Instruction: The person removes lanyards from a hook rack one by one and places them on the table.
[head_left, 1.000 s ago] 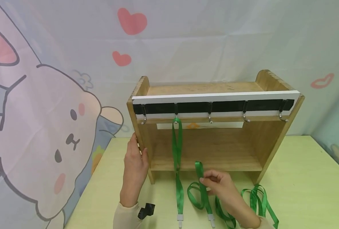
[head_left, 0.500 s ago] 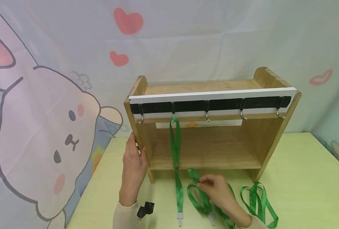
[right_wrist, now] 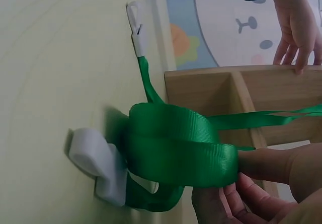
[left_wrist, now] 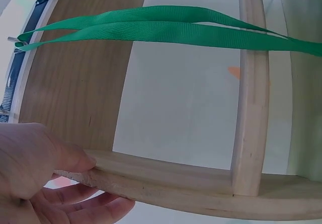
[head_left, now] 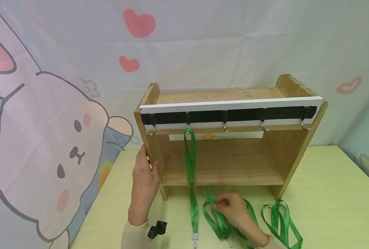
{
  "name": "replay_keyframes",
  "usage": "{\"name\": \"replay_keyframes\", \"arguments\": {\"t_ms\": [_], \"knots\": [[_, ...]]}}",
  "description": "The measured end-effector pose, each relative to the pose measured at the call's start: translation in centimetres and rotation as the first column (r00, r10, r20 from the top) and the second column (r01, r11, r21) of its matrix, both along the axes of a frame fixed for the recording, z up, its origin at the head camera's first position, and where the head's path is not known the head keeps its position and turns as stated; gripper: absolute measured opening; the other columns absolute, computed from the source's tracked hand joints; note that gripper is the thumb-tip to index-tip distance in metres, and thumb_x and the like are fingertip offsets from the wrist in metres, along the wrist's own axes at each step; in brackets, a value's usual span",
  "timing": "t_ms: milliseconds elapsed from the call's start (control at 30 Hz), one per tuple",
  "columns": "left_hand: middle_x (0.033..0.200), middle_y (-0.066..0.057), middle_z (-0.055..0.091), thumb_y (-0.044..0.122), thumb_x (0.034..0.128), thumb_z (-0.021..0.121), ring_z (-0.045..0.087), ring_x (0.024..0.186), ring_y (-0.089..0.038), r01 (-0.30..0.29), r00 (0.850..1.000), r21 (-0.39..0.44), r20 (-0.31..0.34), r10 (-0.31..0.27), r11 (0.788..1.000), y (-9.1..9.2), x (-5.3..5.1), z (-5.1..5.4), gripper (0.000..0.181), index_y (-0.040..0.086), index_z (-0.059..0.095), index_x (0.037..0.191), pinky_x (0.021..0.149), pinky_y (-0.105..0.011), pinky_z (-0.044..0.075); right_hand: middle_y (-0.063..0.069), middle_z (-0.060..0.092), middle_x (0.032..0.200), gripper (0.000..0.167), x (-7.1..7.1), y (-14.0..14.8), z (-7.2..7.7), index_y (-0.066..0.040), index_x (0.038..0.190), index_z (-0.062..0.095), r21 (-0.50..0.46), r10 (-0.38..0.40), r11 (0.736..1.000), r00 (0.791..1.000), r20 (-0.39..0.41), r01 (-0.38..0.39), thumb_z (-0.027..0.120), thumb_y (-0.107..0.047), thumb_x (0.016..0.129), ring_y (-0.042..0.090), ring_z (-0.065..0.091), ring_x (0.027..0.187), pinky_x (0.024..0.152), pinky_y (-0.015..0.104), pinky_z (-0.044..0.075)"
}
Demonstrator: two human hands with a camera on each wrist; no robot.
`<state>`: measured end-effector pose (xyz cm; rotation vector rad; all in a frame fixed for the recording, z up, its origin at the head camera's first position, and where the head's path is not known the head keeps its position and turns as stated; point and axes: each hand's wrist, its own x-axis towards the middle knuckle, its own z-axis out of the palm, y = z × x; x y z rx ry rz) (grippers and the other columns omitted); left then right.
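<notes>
works over a smooth, pale yellow-green table (head_left: 337, 193), spreading out below and around both hands. backs onto a printed cloth (head_left: 234, 41), hung upright beyond the hands and lightly creased. shows there, left of the left hand, a big cartoon animal (head_left: 47, 121) in soft pastels, then pink hearts (head_left: 140, 23) higher up and a heart outline (head_left: 349, 85) well out past the right hand (rather a cheerful backdrop).

rests the left hand (head_left: 144, 188) along the outer side of a wooden rack (head_left: 222, 162), thumb at the front edge, fingers fairly straight, loose rather than clenched. carries a black device (head_left: 157, 229) at that wrist.

pinches a green lanyard (right_wrist: 181, 163) between thumb and fingers of the right hand (head_left: 234, 209), low in front of the rack, with a white clip (right_wrist: 110, 183) near its coils.

has a hanging lanyard (head_left: 193, 204) between the hands, looped over the second from the left of five metal hooks (head_left: 188, 119), set along a black strip (head_left: 209, 116) above both hands. includes a coiled lanyard (head_left: 275, 218) too, lying right of the right hand.
</notes>
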<state>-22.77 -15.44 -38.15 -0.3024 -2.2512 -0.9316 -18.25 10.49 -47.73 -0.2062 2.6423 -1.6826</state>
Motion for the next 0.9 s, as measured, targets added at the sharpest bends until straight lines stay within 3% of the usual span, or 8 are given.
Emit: {"name": "replay_keyframes", "arguments": {"t_ms": [200, 400, 700, 900], "knots": [[0.126, -0.032, 0.052, -0.012, 0.0932, 0.062, 0.063, 0.105, -0.046, 0.003, 1.000, 0.006, 0.016, -0.003, 1.000, -0.1, -0.2, 0.0, 0.059, -0.013, 0.034, 0.145, 0.073, -0.050, 0.062, 0.002, 0.068, 0.079, 0.012, -0.4, -0.5, -0.3, 0.002, 0.093, 0.072, 0.028, -0.050, 0.998, 0.997, 0.051, 0.048, 0.079, -0.002, 0.084, 0.017, 0.063, 0.075, 0.066, 0.034, 0.058], [0.125, -0.032, 0.052, -0.012, 0.0928, 0.062, 0.064, 0.104, -0.046, 0.004, 1.000, 0.002, 0.009, -0.004, 1.000, -0.1, -0.2, -0.1, 0.058, -0.013, 0.034, 0.144, 0.072, -0.050, 0.062, 0.004, 0.067, 0.081, 0.012, -0.6, -0.6, -1.1, 0.003, 0.095, 0.071, 0.016, -0.040, 0.999, 0.995, 0.096, 0.038, 0.077, -0.002, 0.085, 0.018, 0.063, 0.076, 0.066, 0.035, 0.058], [0.127, -0.031, 0.052, -0.012, 0.0930, 0.063, 0.063, 0.106, -0.046, 0.002, 1.000, 0.003, 0.012, -0.002, 1.000, -0.1, -0.2, -0.1, 0.059, -0.013, 0.034, 0.145, 0.073, -0.050, 0.062, 0.004, 0.067, 0.080, 0.011, -0.8, -0.5, -1.8, 0.005, 0.095, 0.071, 0.052, 0.043, 0.998, 0.997, 0.060, -0.047, 0.074, -0.002, 0.087, 0.018, 0.064, 0.074, 0.064, 0.035, 0.058], [0.128, -0.031, 0.051, -0.012, 0.0933, 0.062, 0.063, 0.108, -0.046, 0.004, 1.000, 0.007, 0.015, -0.004, 1.000, -0.1, -0.3, -0.2, 0.060, -0.011, 0.034, 0.146, 0.074, -0.051, 0.061, 0.003, 0.070, 0.082, 0.012, -0.8, -0.4, -1.1, 0.002, 0.096, 0.073, 0.122, -0.018, 0.992, 0.999, 0.036, 0.014, 0.077, -0.005, 0.086, 0.020, 0.066, 0.076, 0.067, 0.039, 0.059]]}}
